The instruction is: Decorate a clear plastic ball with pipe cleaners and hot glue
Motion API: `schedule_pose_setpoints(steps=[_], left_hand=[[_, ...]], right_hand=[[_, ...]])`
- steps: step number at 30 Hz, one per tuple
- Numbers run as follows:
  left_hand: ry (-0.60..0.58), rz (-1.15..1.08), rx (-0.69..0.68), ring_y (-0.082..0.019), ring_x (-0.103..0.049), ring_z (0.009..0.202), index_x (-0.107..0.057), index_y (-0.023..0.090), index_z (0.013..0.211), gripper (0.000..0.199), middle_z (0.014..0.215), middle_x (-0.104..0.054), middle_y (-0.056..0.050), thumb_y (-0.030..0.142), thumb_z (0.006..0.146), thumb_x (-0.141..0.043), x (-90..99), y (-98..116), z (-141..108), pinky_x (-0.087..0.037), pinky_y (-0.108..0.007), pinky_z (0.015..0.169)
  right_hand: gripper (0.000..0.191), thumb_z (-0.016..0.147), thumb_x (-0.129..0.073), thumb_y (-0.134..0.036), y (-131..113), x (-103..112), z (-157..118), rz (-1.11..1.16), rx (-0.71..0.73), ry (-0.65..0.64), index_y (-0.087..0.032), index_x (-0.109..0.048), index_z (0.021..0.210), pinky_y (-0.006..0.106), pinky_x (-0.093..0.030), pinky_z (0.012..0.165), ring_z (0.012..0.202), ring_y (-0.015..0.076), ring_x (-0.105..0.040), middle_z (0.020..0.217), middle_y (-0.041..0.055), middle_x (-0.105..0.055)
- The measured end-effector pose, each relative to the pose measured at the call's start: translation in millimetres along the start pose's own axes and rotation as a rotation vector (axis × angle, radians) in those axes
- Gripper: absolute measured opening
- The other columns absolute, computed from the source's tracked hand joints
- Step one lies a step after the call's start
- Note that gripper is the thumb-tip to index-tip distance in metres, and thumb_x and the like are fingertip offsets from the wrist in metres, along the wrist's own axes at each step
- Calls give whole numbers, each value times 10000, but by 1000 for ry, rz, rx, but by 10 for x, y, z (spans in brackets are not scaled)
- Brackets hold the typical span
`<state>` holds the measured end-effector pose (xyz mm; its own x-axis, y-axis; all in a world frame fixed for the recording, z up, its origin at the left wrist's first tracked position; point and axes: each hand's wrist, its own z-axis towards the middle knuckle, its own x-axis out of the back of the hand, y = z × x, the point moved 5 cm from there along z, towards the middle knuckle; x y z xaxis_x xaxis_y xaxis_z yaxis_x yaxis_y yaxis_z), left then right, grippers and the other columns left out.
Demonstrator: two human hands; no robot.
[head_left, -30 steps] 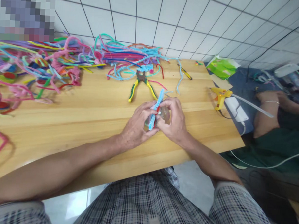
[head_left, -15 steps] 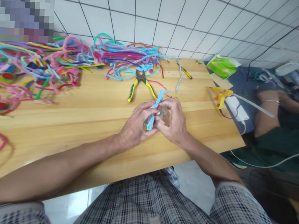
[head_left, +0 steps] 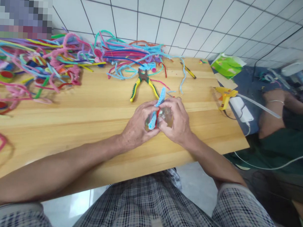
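Observation:
Between my two hands is a clear, rounded object (head_left: 168,117) with a red strip and a fuzzy light-blue piece (head_left: 161,96) across it. My left hand (head_left: 139,123) curls round its left side, with the thumb low and the fingers on top by the blue piece. On the other side my right hand (head_left: 177,123) grips it between thumb and fingers. Part of the object is hidden behind the fingers. Just beyond the hands lie pliers (head_left: 143,75) with green and yellow handles, spread apart on the wooden table (head_left: 96,107).
Colourful pipe cleaners (head_left: 76,56) heap along the back left. A cutter (head_left: 188,70) lies back right. At the right edge are a yellow glue gun (head_left: 225,95), a white power strip (head_left: 241,109) and a green packet (head_left: 227,65). Another person's leg (head_left: 273,113) shows beyond.
The hands hold nearly the same place. The clear object and blue piece have turned slightly, and more of the red strip shows. The whole view has shifted a little.

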<state>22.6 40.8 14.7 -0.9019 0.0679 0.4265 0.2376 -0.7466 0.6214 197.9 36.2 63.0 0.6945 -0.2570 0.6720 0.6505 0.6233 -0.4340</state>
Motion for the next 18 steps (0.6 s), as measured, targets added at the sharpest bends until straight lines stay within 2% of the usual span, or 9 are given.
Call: schedule_pose_setpoints(steps=[8, 14, 18], left_hand=[[-47, 26, 17, -362, -629, 1579, -545, 334, 1532, 669, 1626, -669, -141, 271, 947, -862, 4, -23, 17, -595, -660, 1274], [-73, 24, 24, -372, -626, 1587, -551, 321, 1537, 650, 1640, -669, -143, 274, 964, -853, 25, -32, 56, -577, -672, 1295], [-119, -3, -3, -398, -574, 1640, -504, 335, 1593, 804, 1678, -635, -154, 356, 920, -944, 16, -94, 103, -528, -697, 1337]], right_hand=[[619, 770, -770, -187, 13, -36, -6, 2, -5, -29, -325, -544, 1329, 630, -590, 1151, 1322, 381, -674, 1329, 115, -676], [580, 768, -764, -148, 18, -22, 16, 6, -55, -25, -311, -572, 1291, 611, -608, 1145, 1314, 385, -681, 1307, 117, -695], [550, 781, -781, -145, 101, -12, 57, 19, -116, -62, -319, -597, 1269, 573, -631, 1124, 1288, 358, -696, 1285, 90, -717]])
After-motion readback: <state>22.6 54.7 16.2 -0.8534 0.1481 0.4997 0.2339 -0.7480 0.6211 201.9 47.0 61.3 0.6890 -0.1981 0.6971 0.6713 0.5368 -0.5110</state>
